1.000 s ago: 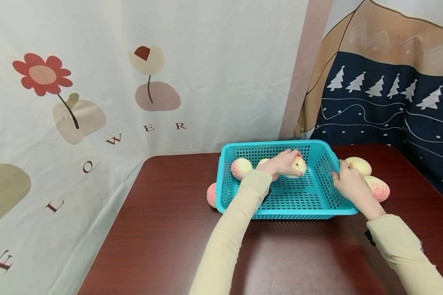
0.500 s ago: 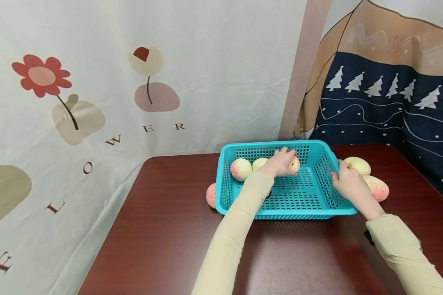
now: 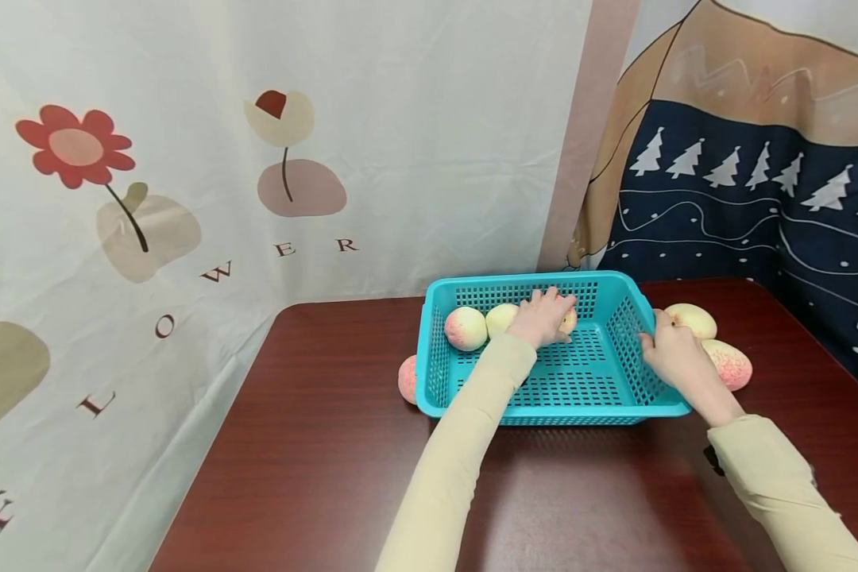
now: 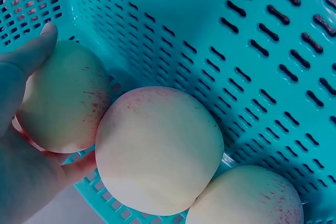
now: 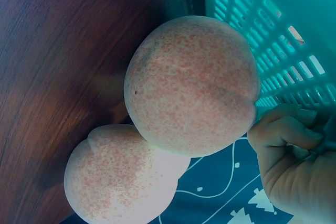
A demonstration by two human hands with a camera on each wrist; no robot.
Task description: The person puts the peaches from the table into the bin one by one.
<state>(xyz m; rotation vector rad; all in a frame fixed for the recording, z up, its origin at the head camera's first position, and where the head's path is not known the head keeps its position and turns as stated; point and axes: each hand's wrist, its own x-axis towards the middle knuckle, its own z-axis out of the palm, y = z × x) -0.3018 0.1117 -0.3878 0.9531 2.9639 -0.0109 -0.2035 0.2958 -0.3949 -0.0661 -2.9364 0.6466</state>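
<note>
A turquoise plastic basket [image 3: 582,389] with slotted walls sits at the back of the table. Inside it, my left hand [image 3: 540,319] holds a pale pink-flushed peach [image 3: 569,322], low near the far wall. The left wrist view shows the thumb against this peach [image 4: 65,98], a finger reaching below it, and a second peach [image 4: 160,150] touching its side. Two peaches lie to the left in the basket, one at its left end [image 3: 465,328] and another [image 3: 501,319] beside it. My right hand [image 3: 678,357] grips the basket's right rim, fingers curled over it.
Outside the basket's right wall lie two peaches, a yellowish one [image 3: 692,320] behind a speckled one [image 3: 731,365]. Another peach [image 3: 408,380] is partly hidden by the left wall. The dark red-brown table [image 3: 314,445] meets a printed curtain [image 3: 415,143] behind.
My left hand has shifted slightly left and lower with the peach, bringing it closer to the peaches at the left. The right hand stays on the rim.
</note>
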